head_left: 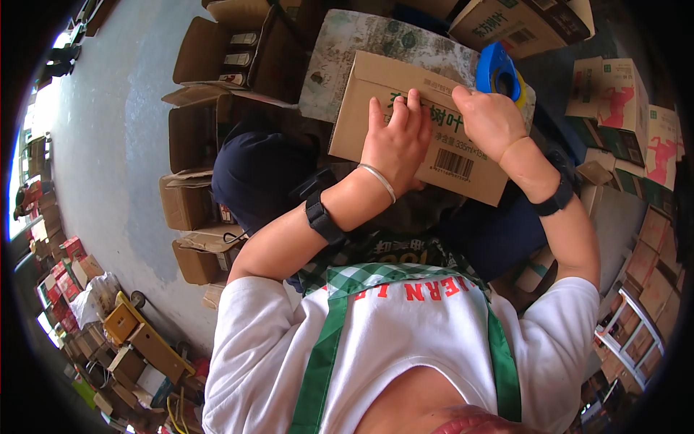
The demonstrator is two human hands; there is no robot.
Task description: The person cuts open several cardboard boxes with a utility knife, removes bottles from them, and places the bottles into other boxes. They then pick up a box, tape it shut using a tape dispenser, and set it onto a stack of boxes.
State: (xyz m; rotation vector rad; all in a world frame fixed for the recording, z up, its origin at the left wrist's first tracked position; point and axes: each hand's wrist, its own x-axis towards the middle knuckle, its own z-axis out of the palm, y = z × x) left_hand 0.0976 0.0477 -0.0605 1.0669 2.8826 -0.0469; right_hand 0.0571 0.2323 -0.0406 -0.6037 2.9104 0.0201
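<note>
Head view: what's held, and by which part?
Brown cardboard box with green lettering: left hand on its lettered face, fingers spread, no grip visible. Blue tape dispenser: right at the curled right hand; hold hidden, can't tell.

Both bare arms reach forward from the chest (405, 347), elbows bent and out to its sides. The left hand (397, 145) lies palm down ahead of the chest, fingers spread and pointing away from it. Ahead and to the chest's right, the right hand (491, 123) curls its fingers inward, wrist bent.
</note>
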